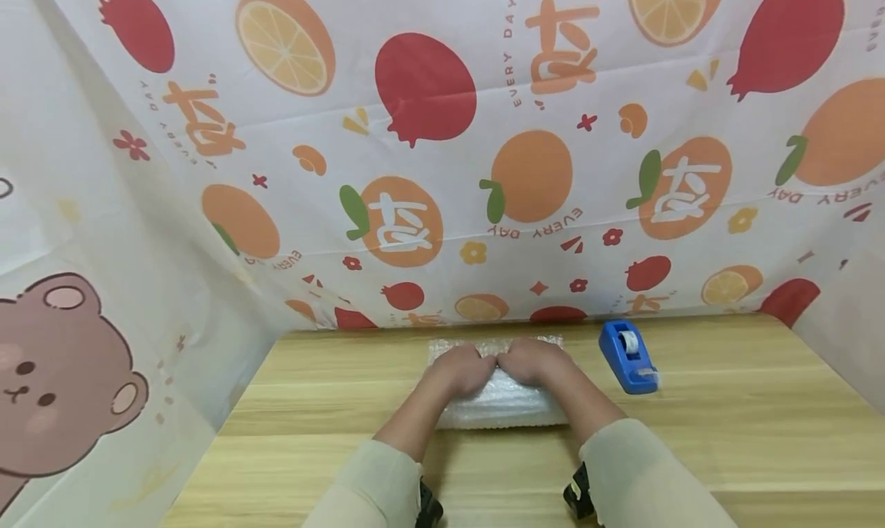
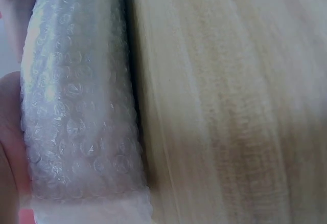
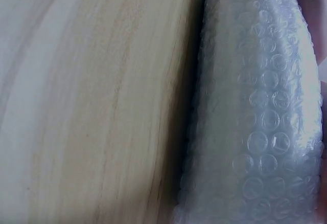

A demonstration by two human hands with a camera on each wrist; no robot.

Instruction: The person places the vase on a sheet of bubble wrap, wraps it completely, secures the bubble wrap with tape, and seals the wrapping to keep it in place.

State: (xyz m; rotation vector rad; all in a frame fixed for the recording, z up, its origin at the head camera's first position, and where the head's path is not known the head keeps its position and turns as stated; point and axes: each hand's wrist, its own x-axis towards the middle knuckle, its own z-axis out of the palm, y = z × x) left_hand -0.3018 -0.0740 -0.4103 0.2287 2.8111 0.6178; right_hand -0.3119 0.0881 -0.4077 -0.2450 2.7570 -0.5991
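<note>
A bundle of clear bubble wrap (image 1: 501, 409) lies across the wooden table near its far edge. Both hands are on top of it, side by side and almost touching at the middle. My left hand (image 1: 465, 370) grips its upper side with curled fingers, and my right hand (image 1: 528, 360) does the same from the other side. In the left wrist view the bubble wrap (image 2: 76, 96) looks rounded, with part of a hand at the left border. The right wrist view shows the bubble wrap (image 3: 265, 116) with fingers at the right border. Whatever it may enclose is hidden.
A blue tape dispenser (image 1: 628, 359) holding a roll of tape stands right of the bubble wrap. The wooden table (image 1: 311, 405) ends against a fruit-printed cloth (image 1: 429, 205) at the back. Another cloth with a bear (image 1: 55, 397) hangs at the left.
</note>
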